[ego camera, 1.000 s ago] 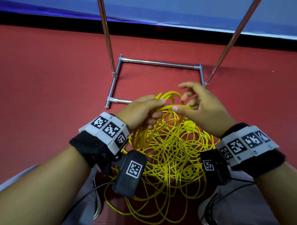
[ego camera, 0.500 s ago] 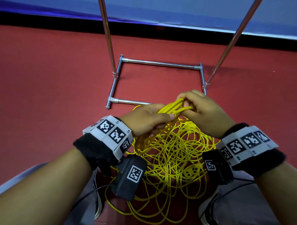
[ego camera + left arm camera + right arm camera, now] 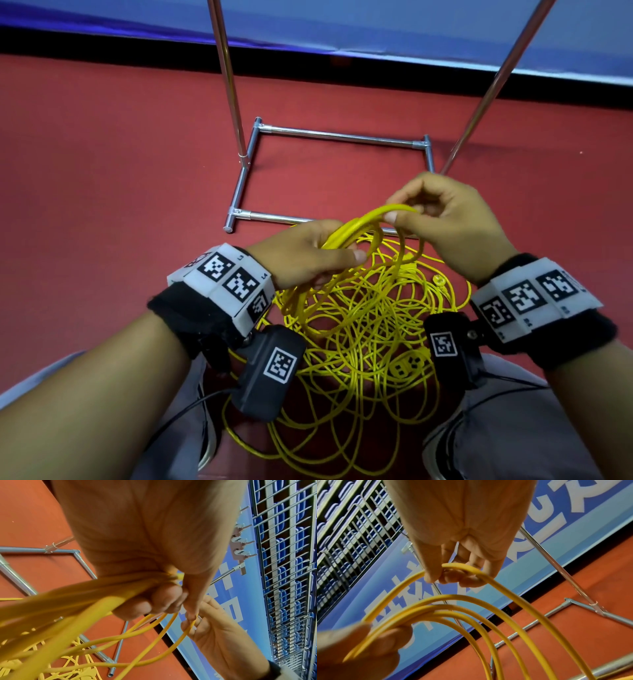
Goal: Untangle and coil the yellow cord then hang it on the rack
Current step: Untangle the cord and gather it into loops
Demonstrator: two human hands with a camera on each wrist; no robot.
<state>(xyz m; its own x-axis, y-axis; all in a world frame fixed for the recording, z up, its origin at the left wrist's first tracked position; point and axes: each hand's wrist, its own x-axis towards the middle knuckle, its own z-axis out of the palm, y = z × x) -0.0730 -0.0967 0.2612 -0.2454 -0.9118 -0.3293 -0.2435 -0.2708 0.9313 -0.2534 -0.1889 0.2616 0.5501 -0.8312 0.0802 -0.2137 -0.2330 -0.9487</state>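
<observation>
A tangled yellow cord (image 3: 359,329) lies in a loose heap on the red floor between my knees. My left hand (image 3: 308,251) grips a bundle of several gathered loops of it (image 3: 96,592). My right hand (image 3: 442,216), raised just right of the left, pinches the top of one loop (image 3: 462,566) between thumb and fingers. That loop arches from hand to hand above the heap. The metal rack (image 3: 339,137) stands just beyond my hands, its base frame on the floor and two poles rising out of view.
A blue banner (image 3: 376,27) runs along the far edge of the red floor (image 3: 102,171). Wire barriers (image 3: 283,561) stand behind it. My grey trouser legs (image 3: 513,428) and shoes flank the heap at the bottom.
My right hand has lifted up and to the right, away from the left, drawing one loop of cord out into an arch. The left hand keeps its grip on the bundle.
</observation>
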